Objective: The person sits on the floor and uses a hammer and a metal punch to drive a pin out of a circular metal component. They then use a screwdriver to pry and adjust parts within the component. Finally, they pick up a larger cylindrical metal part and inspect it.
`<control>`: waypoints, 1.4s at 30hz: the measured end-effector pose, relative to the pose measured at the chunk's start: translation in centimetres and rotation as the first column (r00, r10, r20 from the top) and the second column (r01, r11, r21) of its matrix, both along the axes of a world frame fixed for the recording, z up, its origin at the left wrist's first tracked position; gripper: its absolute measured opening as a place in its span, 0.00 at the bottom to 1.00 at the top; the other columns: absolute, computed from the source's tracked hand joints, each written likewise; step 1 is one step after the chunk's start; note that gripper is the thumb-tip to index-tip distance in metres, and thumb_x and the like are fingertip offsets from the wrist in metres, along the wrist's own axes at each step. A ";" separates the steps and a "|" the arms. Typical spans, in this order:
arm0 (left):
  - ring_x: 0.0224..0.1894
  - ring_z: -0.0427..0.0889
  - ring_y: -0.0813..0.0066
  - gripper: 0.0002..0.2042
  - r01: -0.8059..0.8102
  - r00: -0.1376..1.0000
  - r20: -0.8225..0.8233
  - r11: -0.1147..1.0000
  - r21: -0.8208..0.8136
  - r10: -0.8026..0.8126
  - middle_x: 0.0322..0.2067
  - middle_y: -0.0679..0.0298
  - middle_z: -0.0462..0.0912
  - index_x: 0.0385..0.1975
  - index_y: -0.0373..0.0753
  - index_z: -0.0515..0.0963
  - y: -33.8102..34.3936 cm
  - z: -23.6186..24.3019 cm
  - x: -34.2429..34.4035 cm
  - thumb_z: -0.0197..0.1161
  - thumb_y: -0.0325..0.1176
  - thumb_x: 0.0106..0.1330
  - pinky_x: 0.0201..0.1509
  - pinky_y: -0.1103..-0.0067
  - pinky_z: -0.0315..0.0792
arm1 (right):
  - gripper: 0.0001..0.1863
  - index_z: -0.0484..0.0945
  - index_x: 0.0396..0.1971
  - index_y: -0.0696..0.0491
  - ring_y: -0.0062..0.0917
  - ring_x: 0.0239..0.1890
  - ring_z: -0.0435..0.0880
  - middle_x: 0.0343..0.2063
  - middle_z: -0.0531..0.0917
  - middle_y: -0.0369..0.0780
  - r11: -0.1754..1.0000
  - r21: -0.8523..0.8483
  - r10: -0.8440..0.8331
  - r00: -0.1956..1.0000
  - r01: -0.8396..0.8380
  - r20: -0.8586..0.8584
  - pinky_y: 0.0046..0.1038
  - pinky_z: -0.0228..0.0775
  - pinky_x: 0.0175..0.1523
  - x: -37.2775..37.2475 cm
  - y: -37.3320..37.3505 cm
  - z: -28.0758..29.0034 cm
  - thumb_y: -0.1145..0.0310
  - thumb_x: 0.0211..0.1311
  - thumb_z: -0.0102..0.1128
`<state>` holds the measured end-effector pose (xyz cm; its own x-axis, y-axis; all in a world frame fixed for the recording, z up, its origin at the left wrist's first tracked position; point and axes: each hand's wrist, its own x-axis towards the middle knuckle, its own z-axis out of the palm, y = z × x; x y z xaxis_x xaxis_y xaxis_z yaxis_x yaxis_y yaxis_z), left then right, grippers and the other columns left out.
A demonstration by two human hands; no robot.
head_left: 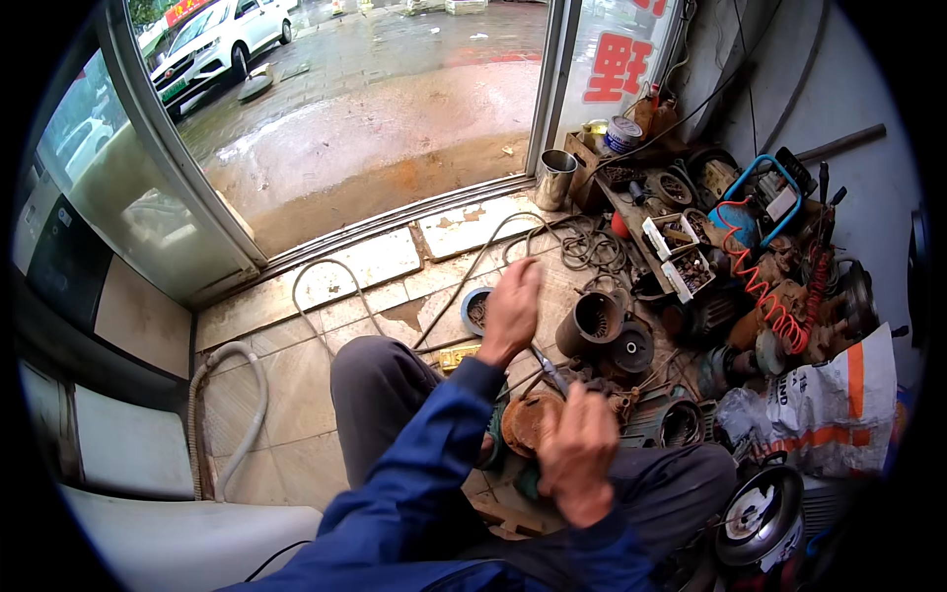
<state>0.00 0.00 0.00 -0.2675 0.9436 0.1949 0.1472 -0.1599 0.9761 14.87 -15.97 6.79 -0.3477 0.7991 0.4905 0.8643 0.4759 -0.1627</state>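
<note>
Rusty brown motor part [530,422] sits between the person's knees, its lower edge hidden behind the right hand [577,449], whose fingers curl over it. Left hand [510,311] is raised above, fingers loosely closed; what it holds is too blurred to tell, though pliers [548,367] show just beneath.

A blue sleeve [434,444] and grey trousers [380,395] are worn. A rust-brown motor cover [528,422] is seen between the knees. A red coiled hose [764,291] and a blue-framed machine [764,197] are noted at the right. A white sack [829,405] is marked with an orange stripe. A white car [212,39] is visible outside. Beige floor tiles [286,365] are stained.
</note>
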 end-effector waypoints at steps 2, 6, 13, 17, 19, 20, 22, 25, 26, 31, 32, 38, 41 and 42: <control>0.56 0.85 0.54 0.27 0.236 0.967 -0.091 0.971 -0.035 -0.239 0.56 0.48 0.85 0.63 0.34 0.76 2.2 1.0 2.9 0.52 0.52 0.81 0.60 0.65 0.77 | 0.12 0.82 0.44 0.60 0.45 0.30 0.83 0.33 0.79 0.48 0.999 0.045 0.017 0.998 -0.014 -0.062 0.41 0.75 0.34 -0.8 -0.8 1.3 0.72 0.62 0.69; 0.59 0.81 0.57 0.29 0.457 0.883 -0.080 0.885 -0.086 -0.463 0.57 0.47 0.82 0.65 0.30 0.72 3.6 1.9 0.6 0.49 0.53 0.82 0.64 0.68 0.74 | 0.08 0.81 0.40 0.57 0.45 0.31 0.83 0.31 0.81 0.47 0.980 -0.173 0.065 0.981 -0.097 -0.181 0.43 0.75 0.35 -0.4 2.9 -0.1 0.73 0.63 0.67; 0.76 0.64 0.56 0.39 0.279 0.782 0.600 0.956 -0.096 -0.168 0.74 0.47 0.63 0.79 0.32 0.51 -3.9 0.8 1.5 0.43 0.60 0.82 0.78 0.63 0.58 | 0.38 0.71 0.69 0.59 0.56 0.77 0.58 0.75 0.60 0.57 0.863 -0.312 0.280 0.890 -0.397 -0.359 0.50 0.53 0.79 1.1 9.7 -0.2 0.67 0.55 0.64; 0.77 0.61 0.53 0.39 -0.166 0.986 -0.008 0.982 0.093 0.167 0.75 0.45 0.61 0.76 0.29 0.57 -13.2 2.1 4.0 0.55 0.54 0.78 0.78 0.61 0.57 | 0.18 0.81 0.45 0.59 0.59 0.74 0.64 0.69 0.71 0.56 0.803 -0.218 0.474 0.816 -0.555 -0.332 0.50 0.57 0.77 0.4 12.5 -2.4 0.63 0.59 0.61; 0.77 0.60 0.42 0.39 -0.173 0.929 -0.264 0.934 0.314 0.260 0.74 0.41 0.60 0.76 0.30 0.58 -14.7 3.0 6.1 0.61 0.51 0.75 0.78 0.58 0.57 | 0.15 0.81 0.41 0.59 0.58 0.71 0.69 0.64 0.75 0.55 0.792 -0.117 0.534 0.773 -0.599 -0.342 0.50 0.63 0.73 -0.1 13.8 -3.0 0.63 0.60 0.62; 0.77 0.60 0.41 0.39 -0.174 0.891 -0.338 0.915 0.364 0.303 0.74 0.40 0.60 0.76 0.30 0.59 -14.2 2.9 6.8 0.63 0.50 0.73 0.78 0.58 0.57 | 0.14 0.81 0.39 0.59 0.56 0.69 0.71 0.60 0.77 0.54 0.799 -0.097 0.533 0.775 -0.593 -0.340 0.48 0.66 0.71 -0.1 14.2 -3.1 0.64 0.60 0.63; 0.76 0.59 0.38 0.39 -0.180 0.826 -0.428 0.892 0.415 0.366 0.74 0.40 0.60 0.75 0.30 0.62 -12.3 2.5 7.3 0.69 0.45 0.69 0.78 0.57 0.58 | 0.11 0.81 0.37 0.59 0.52 0.64 0.75 0.52 0.80 0.52 0.805 -0.004 0.566 0.771 -0.593 -0.291 0.43 0.72 0.66 -0.1 15.9 -4.4 0.67 0.59 0.63; 0.74 0.64 0.42 0.30 -0.228 0.792 -0.410 0.842 0.489 0.452 0.72 0.41 0.63 0.72 0.29 0.65 -10.6 1.7 6.8 0.63 0.38 0.76 0.76 0.58 0.61 | 0.10 0.81 0.31 0.59 0.49 0.50 0.80 0.42 0.81 0.50 0.806 0.020 0.556 0.744 -0.592 -0.371 0.43 0.75 0.57 -0.4 16.0 -4.2 0.66 0.62 0.63; 0.73 0.65 0.41 0.29 -0.274 0.782 -0.388 0.829 0.488 0.487 0.70 0.40 0.66 0.71 0.29 0.66 -10.1 1.4 6.4 0.61 0.40 0.78 0.76 0.56 0.61 | 0.12 0.80 0.28 0.58 0.48 0.47 0.79 0.37 0.81 0.48 0.861 0.037 0.494 0.819 -0.506 -0.292 0.43 0.75 0.53 0.0 15.6 -3.8 0.64 0.64 0.62; 0.64 0.77 0.49 0.25 -0.185 0.975 -0.093 0.969 0.161 0.202 0.61 0.39 0.77 0.66 0.25 0.71 -4.5 0.4 -0.4 0.50 0.43 0.83 0.70 0.65 0.69 | 0.13 0.74 0.23 0.54 0.40 0.28 0.76 0.22 0.75 0.44 0.984 0.134 0.132 0.986 -0.118 -0.100 0.41 0.70 0.32 2.2 10.0 -2.6 0.67 0.67 0.64; 0.63 0.78 0.51 0.25 -0.053 0.992 -0.105 0.992 0.111 0.064 0.61 0.40 0.78 0.67 0.25 0.71 -2.3 0.4 0.2 0.50 0.43 0.83 0.69 0.65 0.70 | 0.12 0.75 0.25 0.54 0.40 0.25 0.77 0.21 0.76 0.44 0.996 0.055 0.075 0.990 -0.069 -0.116 0.41 0.70 0.30 2.3 8.0 -2.7 0.67 0.67 0.65; 0.59 0.79 0.76 0.24 0.683 0.709 -0.054 0.703 -0.200 -0.703 0.59 0.62 0.84 0.69 0.34 0.73 4.2 1.7 3.4 0.56 0.44 0.82 0.66 0.79 0.72 | 0.18 0.76 0.33 0.58 0.43 0.25 0.85 0.21 0.82 0.48 0.955 -0.296 -0.058 0.987 0.011 -0.151 0.42 0.77 0.30 -0.1 2.3 -0.4 0.58 0.70 0.66; 0.71 0.72 0.62 0.39 0.606 0.791 0.017 0.778 -0.166 -0.612 0.69 0.52 0.73 0.75 0.36 0.65 1.7 2.6 1.4 0.51 0.64 0.78 0.74 0.63 0.66 | 0.20 0.77 0.41 0.60 0.48 0.35 0.86 0.35 0.84 0.53 0.864 -0.503 -0.112 0.984 0.027 -0.139 0.47 0.79 0.40 1.6 6.0 0.5 0.56 0.69 0.67; 0.75 0.66 0.54 0.43 0.564 0.825 0.162 0.798 -0.211 -0.541 0.73 0.47 0.67 0.77 0.36 0.60 1.3 1.9 1.3 0.47 0.68 0.77 0.78 0.56 0.59 | 0.24 0.75 0.50 0.61 0.49 0.43 0.84 0.44 0.82 0.55 0.952 -0.305 -0.063 0.972 -0.009 -0.227 0.47 0.79 0.47 1.5 6.8 -0.4 0.57 0.66 0.68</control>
